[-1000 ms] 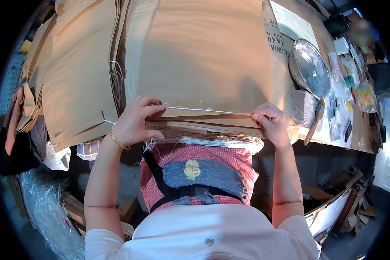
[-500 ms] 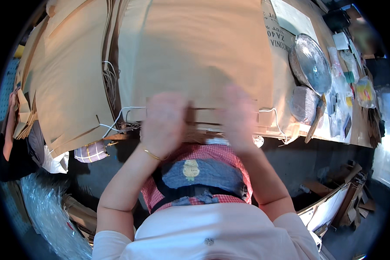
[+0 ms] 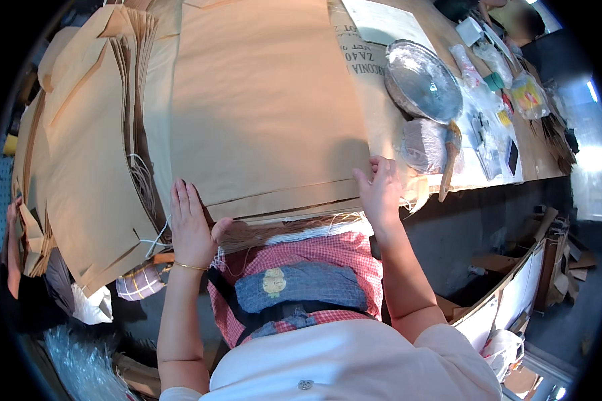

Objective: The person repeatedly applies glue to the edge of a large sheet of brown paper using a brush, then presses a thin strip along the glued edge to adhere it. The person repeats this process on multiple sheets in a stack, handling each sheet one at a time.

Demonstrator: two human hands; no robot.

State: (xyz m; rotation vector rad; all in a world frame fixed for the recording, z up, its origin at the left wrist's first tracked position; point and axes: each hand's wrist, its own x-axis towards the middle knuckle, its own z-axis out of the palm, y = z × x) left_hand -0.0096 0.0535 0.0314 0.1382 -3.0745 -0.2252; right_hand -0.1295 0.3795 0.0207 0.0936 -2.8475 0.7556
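Note:
In front of me on the table lies a stack of large brown kraft paper sheets or bags (image 3: 267,113); I cannot tell which. My left hand (image 3: 192,224) lies flat along its near left edge, fingers together and thumb out to the side. At the near right corner, my right hand (image 3: 382,194) rests against the paper's edge with its thumb apart from bent fingers. Layered folded edges (image 3: 294,200) show between the hands. A white cord (image 3: 157,242) trails beside my left hand.
Another brown paper stack (image 3: 93,154) lies to the left, with a person's hand (image 3: 13,210) beyond it. To the right are a round metal basin (image 3: 425,80), a plastic-wrapped bundle (image 3: 424,146) and a wooden-handled brush (image 3: 451,157). Cardboard pieces (image 3: 498,260) stand below the table.
My hands, blurred and closer together over the near edge before, have parted to the two near corners of the paper. The view has shifted, and the white cord ends at the sides show less.

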